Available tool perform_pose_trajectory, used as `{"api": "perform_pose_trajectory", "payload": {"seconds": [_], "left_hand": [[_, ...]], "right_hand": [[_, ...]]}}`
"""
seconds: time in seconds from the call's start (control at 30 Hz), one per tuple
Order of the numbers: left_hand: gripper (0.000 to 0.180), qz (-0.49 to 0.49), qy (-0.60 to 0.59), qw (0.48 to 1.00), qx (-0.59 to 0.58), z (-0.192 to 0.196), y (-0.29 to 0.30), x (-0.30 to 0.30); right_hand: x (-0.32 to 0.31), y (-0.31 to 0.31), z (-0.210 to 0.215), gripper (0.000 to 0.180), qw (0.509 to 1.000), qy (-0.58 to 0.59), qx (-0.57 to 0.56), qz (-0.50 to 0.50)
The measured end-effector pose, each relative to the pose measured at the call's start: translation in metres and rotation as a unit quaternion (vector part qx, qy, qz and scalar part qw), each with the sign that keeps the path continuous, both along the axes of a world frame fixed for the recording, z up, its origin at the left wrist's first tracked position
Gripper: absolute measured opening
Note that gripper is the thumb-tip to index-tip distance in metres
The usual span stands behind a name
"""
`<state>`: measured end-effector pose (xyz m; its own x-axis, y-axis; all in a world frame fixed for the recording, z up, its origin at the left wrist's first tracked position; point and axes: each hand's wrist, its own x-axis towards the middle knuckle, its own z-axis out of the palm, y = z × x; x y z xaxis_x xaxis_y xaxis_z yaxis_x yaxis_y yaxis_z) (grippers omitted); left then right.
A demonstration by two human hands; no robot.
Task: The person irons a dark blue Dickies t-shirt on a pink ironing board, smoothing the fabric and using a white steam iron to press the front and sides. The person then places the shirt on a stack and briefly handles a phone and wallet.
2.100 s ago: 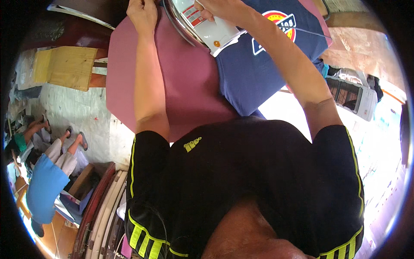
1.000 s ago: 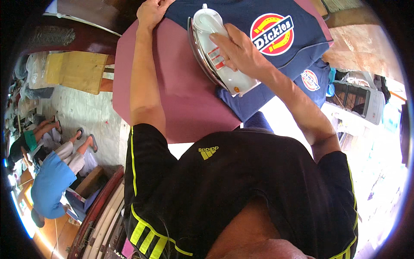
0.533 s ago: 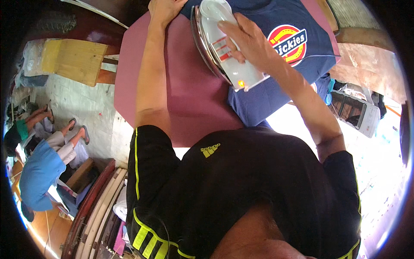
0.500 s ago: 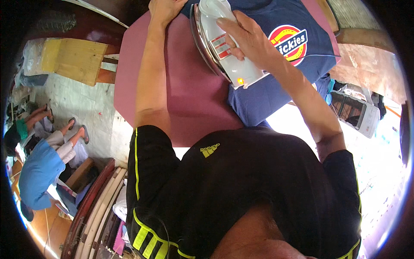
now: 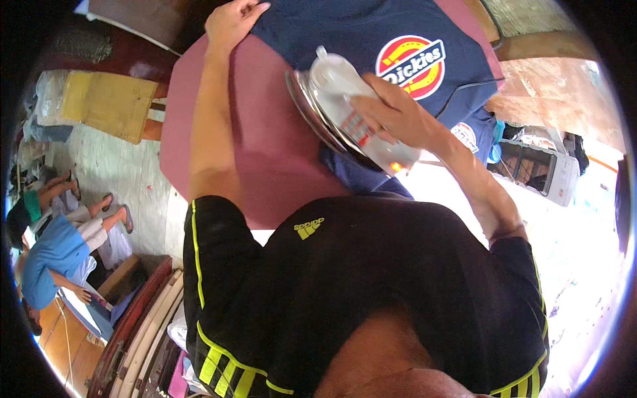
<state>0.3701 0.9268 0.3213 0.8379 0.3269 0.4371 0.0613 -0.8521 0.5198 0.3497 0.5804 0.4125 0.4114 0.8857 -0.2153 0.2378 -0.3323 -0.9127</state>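
Where iron (image 5: 336, 99) overlaps shirt (image 5: 361, 33) edge, pink board (image 5: 265, 132) extends leftward.

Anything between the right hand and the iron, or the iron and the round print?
Nothing visible: the right hand grips the iron by its handle, and only navy cloth shows between the iron's upper end and the round print. The dark cord lies to the print's lower right, outside that gap.
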Motion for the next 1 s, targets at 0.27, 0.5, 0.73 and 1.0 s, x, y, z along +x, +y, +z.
{"api": "perform_pose_trajectory", "payload": {"seconds": [0.27,0.5,0.73,1.0], "left_hand": [[0.037,0.153,0.118,0.968,0.16,-0.014,0.01,-0.002],[0.051,-0.065,-0.009,0.981,0.18,0.009,-0.247,0.06],[0.063,0.079,0.09,0.966,0.231,-0.034,-0.267,0.141],[0.048,0.087,0.032,0.973,0.213,-0.022,-0.264,0.146]], "right_hand": [[0.036,-0.183,0.056,0.026,0.969,0.084,-0.139,-0.188],[0.133,-0.272,0.043,0.025,0.951,-0.038,-0.088,-0.295],[0.265,-0.249,0.006,0.035,0.913,-0.376,-0.044,-0.149],[0.352,-0.127,-0.021,0.035,0.76,-0.646,0.064,0.038]]}}
